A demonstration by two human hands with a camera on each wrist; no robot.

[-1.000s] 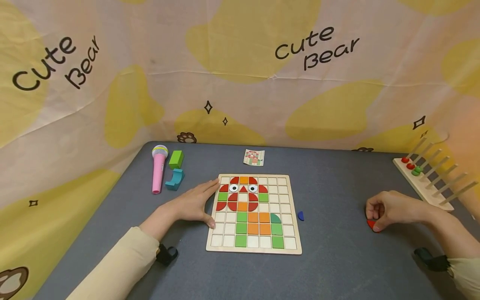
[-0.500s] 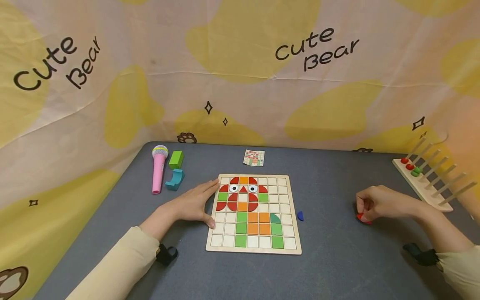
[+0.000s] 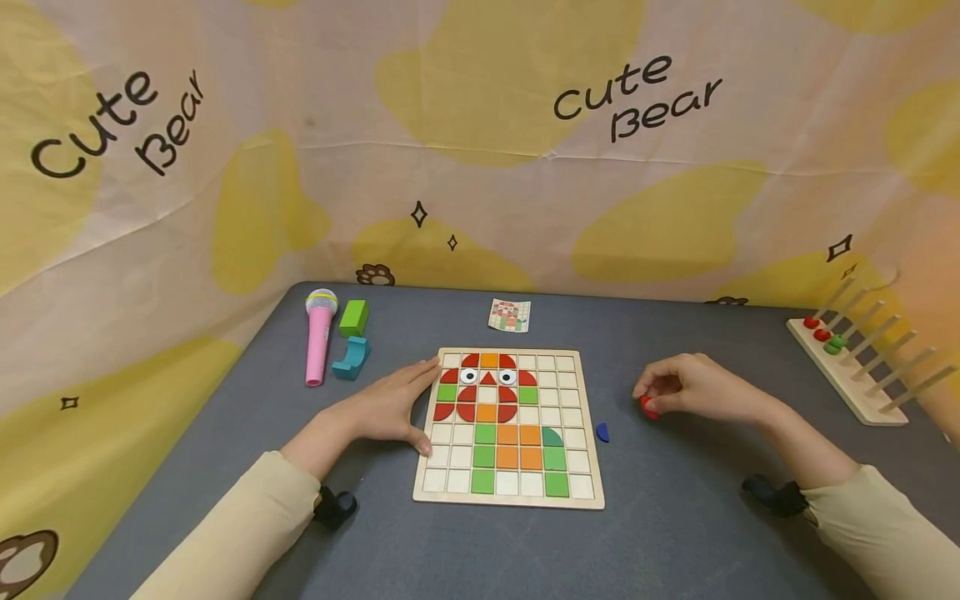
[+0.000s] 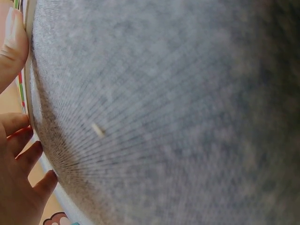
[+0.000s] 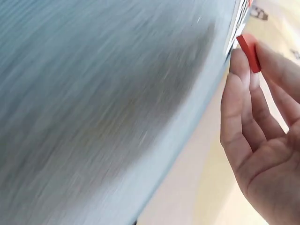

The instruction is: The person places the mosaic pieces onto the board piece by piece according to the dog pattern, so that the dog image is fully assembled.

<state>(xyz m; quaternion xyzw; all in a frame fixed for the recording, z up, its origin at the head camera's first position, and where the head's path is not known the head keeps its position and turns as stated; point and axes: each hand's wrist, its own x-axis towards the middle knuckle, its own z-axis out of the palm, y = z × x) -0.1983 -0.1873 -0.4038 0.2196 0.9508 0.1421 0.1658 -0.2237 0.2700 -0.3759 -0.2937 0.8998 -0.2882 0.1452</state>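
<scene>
A wooden grid board (image 3: 580, 494) lies flat on the table, partly filled with red, green and orange tiles and two eye tiles. Along its left edge rests my left hand (image 3: 386, 407), thumb and fingers spread and touching the frame. To the right of the board my right hand (image 3: 697, 387) holds a small red tile (image 3: 649, 407) above the table. In the right wrist view this red tile (image 5: 250, 53) is pinched between thumb and fingertips; part of it is hidden. Between the right hand and the board lies a blue tile (image 3: 603, 432) with a curved edge.
A small picture card (image 3: 510, 316) lies behind the board. At the back left are a pink toy microphone (image 3: 319, 337), a green block (image 3: 354, 318) and a teal curved block (image 3: 351, 358). A wooden peg stand (image 3: 849, 375) with red and green beads stands at the right.
My right hand has moved left across the table toward the board, carrying the red tile. The left hand has stayed in place at the board's edge.
</scene>
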